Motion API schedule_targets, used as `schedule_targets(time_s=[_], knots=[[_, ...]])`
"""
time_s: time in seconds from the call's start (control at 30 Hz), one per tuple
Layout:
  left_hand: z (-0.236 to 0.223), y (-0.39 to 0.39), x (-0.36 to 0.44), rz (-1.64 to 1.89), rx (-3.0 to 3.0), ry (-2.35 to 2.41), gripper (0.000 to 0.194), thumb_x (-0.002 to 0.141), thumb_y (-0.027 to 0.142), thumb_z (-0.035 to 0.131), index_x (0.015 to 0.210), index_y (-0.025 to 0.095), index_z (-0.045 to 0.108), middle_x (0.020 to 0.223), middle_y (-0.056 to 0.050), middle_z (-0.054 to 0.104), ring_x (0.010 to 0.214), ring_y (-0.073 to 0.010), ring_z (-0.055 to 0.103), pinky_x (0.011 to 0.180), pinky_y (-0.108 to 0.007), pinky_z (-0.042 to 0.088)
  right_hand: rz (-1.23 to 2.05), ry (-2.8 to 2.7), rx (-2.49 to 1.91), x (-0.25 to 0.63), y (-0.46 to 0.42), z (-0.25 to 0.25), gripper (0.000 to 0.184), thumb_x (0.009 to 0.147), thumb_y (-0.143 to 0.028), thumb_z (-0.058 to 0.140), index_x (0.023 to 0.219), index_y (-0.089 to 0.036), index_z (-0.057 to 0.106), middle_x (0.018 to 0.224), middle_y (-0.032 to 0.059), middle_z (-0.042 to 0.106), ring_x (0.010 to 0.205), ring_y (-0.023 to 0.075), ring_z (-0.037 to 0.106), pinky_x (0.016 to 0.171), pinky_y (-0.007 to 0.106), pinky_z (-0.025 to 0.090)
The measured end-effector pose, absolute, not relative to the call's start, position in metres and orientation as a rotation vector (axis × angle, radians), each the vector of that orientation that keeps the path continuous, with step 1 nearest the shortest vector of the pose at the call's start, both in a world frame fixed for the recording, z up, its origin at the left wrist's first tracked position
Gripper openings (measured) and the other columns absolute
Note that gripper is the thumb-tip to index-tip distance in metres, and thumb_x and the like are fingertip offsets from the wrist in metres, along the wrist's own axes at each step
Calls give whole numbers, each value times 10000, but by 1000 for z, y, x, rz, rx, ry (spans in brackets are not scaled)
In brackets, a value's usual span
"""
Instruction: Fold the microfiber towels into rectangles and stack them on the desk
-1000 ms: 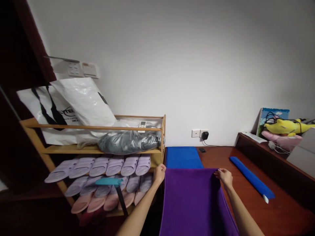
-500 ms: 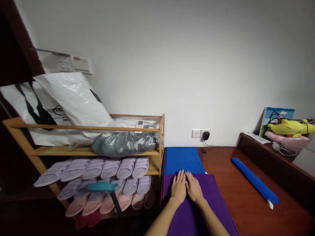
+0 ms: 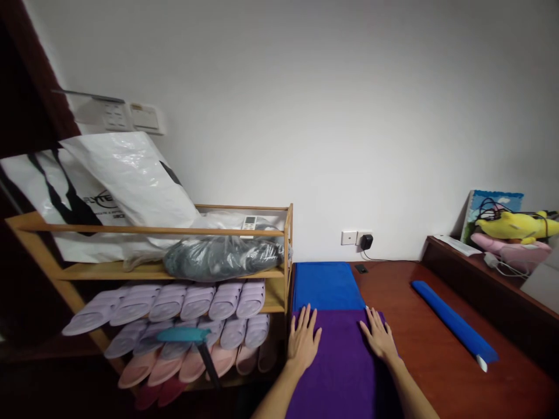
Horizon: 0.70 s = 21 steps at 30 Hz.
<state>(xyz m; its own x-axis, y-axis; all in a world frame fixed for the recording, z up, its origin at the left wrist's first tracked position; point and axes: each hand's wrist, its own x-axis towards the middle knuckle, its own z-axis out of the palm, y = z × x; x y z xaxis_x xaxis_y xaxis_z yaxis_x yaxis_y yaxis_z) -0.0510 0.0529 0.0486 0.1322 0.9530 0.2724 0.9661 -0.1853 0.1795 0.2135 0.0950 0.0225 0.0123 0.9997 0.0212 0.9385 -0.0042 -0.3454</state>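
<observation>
A purple cloth lies flat on the reddish-brown wooden table, covering the near part of a blue folded cloth. My left hand rests palm down at the purple cloth's far left corner, fingers spread. At the far right corner, my right hand also lies flat with its fingers apart. Neither hand grips anything. Farther right on the table is a narrow blue fabric strip with a white tip.
Left of the table stands a wooden shoe rack holding several slippers, a white bag and a plastic-wrapped dark bundle. A black plug sits in the wall socket. A raised ledge at right carries a yellow plush toy.
My hands have moved apart from the middle of the purple cloth's far edge, the left one to the left corner and the right one to the right corner.
</observation>
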Motion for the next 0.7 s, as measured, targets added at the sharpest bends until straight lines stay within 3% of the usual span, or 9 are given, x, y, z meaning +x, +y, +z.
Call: schedule_targets(time_s=[0.2, 0.4, 0.7], knots=[[37, -4, -23, -588, -2249, -1830, 580, 914, 268, 297, 1457, 245, 94, 1525, -12, 191, 1394, -239, 192, 1118, -540, 204, 114, -2117, -1792, 165, 33, 27, 660, 897, -592, 183, 1448, -229, 196, 1532, 18, 163, 1409, 187, 108, 1146, 440, 177], [7, -43, -25, -459, -2316, -1990, 531, 934, 387, 268, 1442, 246, 209, 1511, -17, 219, 1384, -230, 226, 1112, -502, 252, 136, -2219, -1729, 154, -13, 5, 630, 895, -594, 215, 1415, -251, 303, 1501, 39, 256, 1384, 214, 222, 1117, 453, 261], [27, -55, -31, -442, -2359, -2032, 534, 944, 448, 245, 1432, 233, 272, 1508, -47, 244, 1389, -222, 207, 1119, -481, 235, 45, -2106, -1919, 257, -28, -3, 679, 876, -616, 257, 1399, -193, 342, 1469, 76, 338, 1366, 227, 273, 1114, 467, 266]])
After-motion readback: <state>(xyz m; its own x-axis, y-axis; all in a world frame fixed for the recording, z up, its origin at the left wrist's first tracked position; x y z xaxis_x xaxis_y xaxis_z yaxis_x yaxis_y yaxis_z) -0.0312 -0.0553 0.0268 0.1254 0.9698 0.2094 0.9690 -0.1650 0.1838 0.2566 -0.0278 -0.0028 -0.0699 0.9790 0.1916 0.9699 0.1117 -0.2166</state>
